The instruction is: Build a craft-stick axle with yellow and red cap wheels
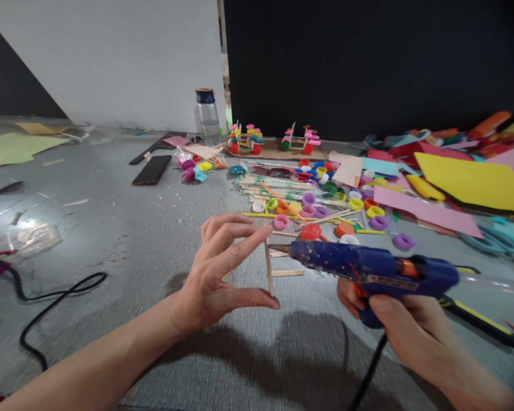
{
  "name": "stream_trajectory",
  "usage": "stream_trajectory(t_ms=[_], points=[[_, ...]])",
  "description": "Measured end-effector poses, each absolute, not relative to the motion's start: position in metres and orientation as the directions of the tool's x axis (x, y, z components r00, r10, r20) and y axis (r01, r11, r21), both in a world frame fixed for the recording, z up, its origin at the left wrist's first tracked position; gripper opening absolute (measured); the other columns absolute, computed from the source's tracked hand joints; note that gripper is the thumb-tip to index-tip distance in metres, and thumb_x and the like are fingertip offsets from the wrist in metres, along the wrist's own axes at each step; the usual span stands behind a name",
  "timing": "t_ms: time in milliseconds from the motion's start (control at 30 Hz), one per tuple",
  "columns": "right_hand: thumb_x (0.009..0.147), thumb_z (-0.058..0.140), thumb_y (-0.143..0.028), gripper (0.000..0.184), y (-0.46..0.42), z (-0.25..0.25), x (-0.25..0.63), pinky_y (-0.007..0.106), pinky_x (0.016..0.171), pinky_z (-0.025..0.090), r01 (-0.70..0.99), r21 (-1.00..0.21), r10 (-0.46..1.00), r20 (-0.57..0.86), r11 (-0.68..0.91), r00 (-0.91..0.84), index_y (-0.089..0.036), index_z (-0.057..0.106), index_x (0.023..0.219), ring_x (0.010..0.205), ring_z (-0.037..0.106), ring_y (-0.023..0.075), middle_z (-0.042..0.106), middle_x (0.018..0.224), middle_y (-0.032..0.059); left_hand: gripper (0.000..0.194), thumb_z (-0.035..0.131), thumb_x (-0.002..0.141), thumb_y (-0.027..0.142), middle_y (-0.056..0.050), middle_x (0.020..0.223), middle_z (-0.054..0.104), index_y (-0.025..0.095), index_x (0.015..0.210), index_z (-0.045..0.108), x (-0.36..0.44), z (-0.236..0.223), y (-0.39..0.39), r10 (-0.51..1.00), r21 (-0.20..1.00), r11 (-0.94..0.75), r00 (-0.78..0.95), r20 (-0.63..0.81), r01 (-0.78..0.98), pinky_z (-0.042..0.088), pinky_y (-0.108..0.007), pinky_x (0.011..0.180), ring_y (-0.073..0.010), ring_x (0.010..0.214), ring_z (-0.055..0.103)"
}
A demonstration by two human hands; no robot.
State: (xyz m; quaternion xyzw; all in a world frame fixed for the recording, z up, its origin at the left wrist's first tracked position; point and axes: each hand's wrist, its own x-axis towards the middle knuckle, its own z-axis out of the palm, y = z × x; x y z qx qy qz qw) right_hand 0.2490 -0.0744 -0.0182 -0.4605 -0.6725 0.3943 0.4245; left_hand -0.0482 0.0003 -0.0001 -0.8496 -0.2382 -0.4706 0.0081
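Note:
Between the thumb and index finger of my left hand point(223, 268), a thin wooden stick point(269, 268) is pinched by its two ends, standing roughly upright in view. My right hand point(406, 325) is wrapped round the handle of a blue hot glue gun point(346, 262), fingers at its orange trigger. The gun's metal nozzle points left, its tip at or very near the upper part of the stick. A clear glue stick point(497, 283) pokes out of the gun's back. Short pale sticks point(288, 273) show just right of the held one; whether they join it I cannot tell.
Colourful bottle caps point(281, 221) and wrapped sticks point(278, 188) lie beyond my hands. Two small toy cars point(246, 140) stand behind on cardboard, beside a water bottle point(208, 117). A phone point(152, 170), yellow paper point(475, 180), scissors point(492, 240), a yellow-black cutter point(482, 322) and a black cord point(29, 325) lie around.

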Motion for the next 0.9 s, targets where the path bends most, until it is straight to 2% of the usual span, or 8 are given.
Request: stream_trajectory(t_ms=[233,433,567,733,900], points=[[0.103,0.043,-0.054,0.047,-0.0749,-0.0161,0.2471,0.031,0.054,0.038,0.251,-0.937,0.956,0.188,0.243,-0.224,-0.021,0.07,0.082,0.06,0.05,0.0183,0.06,0.069,0.0036,0.09,0.075,0.077,0.066,-0.009,0.117,0.066,0.03,0.154,0.046,-0.0492,-0.0018,0.0006,0.412,0.228,-0.881,0.437,0.799,0.415,0.044,-0.046,0.1,-0.0297,0.117,0.057],[0.102,0.045,-0.053,0.043,-0.0737,-0.0164,0.2484,0.033,0.059,0.04,0.273,-0.928,0.955,0.197,0.255,-0.221,-0.023,0.068,0.082,0.062,0.049,0.0184,0.059,0.07,0.0024,0.09,0.075,0.077,0.067,-0.008,0.117,0.066,0.031,0.154,0.045,-0.0481,-0.0026,0.0014,0.406,0.216,-0.881,0.437,0.803,0.421,0.044,-0.046,0.1,-0.0293,0.117,0.057],[0.103,0.043,-0.052,0.042,-0.0741,-0.0195,0.2511,0.032,0.057,0.038,0.258,-0.933,0.953,0.19,0.249,-0.234,-0.023,0.068,0.085,0.061,0.048,0.018,0.059,0.071,0.0022,0.09,0.074,0.078,0.067,-0.008,0.116,0.066,0.03,0.154,0.045,-0.0482,-0.0021,0.0017,0.404,0.214,-0.882,0.442,0.801,0.419,0.044,-0.046,0.1,-0.0289,0.117,0.057],[0.104,0.04,-0.05,0.042,-0.0741,-0.0187,0.2516,0.033,0.061,0.041,0.294,-0.916,0.95,0.208,0.273,-0.234,-0.024,0.068,0.087,0.064,0.051,0.019,0.062,0.074,0.0025,0.09,0.075,0.077,0.067,-0.009,0.116,0.065,0.028,0.153,0.046,-0.0476,-0.0023,0.0018,0.398,0.21,-0.886,0.446,0.802,0.413,0.043,-0.046,0.1,-0.0293,0.117,0.056],[0.102,0.048,-0.051,0.037,-0.0734,-0.0147,0.2509,0.032,0.061,0.044,0.342,-0.892,0.947,0.229,0.297,-0.224,-0.024,0.068,0.085,0.066,0.055,0.02,0.062,0.072,0.0021,0.092,0.075,0.076,0.068,-0.008,0.118,0.065,0.03,0.154,0.045,-0.0481,-0.0038,0.0028,0.405,0.214,-0.883,0.446,0.798,0.418,0.043,-0.046,0.1,-0.0291,0.118,0.056]])
